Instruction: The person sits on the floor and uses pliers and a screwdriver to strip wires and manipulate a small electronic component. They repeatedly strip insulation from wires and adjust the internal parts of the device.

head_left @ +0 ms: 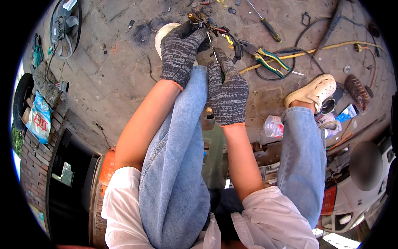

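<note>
Both of my hands wear dark grey knitted gloves with orange cuffs. My left hand [180, 52] is closed around the near end of a bundle of wires and small connectors [215, 28], with orange, red and yellow bits on it. In my right hand [228, 91] is a thin-shafted screwdriver [212, 46], gripped between thumb and fingers, its handle mostly hidden. The screwdriver's tip points up at the bundle, close to my left fingertips. Whether the tip touches a connector I cannot tell. A black curved piece [238, 50] hangs off the bundle's right side.
Right of my hands lie green-handled pliers [271, 62], another screwdriver [270, 29], a yellow hose [331, 46] and black cable. My shoe [313, 92] stands beside a plastic bottle [273, 125] and a brown brush-like thing [357, 92]. A fan [61, 28] is far left, near a blue-and-white bag [40, 118].
</note>
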Action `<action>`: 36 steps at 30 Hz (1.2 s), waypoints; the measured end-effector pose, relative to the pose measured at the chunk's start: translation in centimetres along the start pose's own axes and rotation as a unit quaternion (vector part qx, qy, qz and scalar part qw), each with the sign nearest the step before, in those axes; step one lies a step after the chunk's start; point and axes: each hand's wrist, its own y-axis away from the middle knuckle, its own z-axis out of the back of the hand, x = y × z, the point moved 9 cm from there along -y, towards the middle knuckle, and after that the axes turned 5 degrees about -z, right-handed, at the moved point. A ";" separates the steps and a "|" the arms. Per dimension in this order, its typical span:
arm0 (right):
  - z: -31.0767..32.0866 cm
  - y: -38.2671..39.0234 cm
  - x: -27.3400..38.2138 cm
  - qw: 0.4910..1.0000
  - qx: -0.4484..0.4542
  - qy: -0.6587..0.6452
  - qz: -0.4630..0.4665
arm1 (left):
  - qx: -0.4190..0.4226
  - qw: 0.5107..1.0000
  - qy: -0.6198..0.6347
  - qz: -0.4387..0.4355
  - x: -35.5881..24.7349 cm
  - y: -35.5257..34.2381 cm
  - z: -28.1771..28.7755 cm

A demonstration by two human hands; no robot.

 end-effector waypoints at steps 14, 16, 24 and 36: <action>-1.3 -1.9 -2.5 0.995 -0.005 -0.094 -0.031 | 0.045 0.998 -0.041 -0.020 1.4 0.1 -0.6; -2.2 -1.9 -3.5 0.980 0.018 -0.183 -0.073 | 0.030 0.993 -0.099 -0.060 2.2 -0.6 0.3; 0.1 -1.5 -0.6 0.779 0.131 -0.546 -0.280 | 0.013 0.983 -0.169 -0.071 2.1 -0.4 1.6; 3.7 -7.8 -0.4 0.994 0.021 -0.089 0.062 | 0.107 0.957 -0.225 -0.150 -3.1 2.1 -1.7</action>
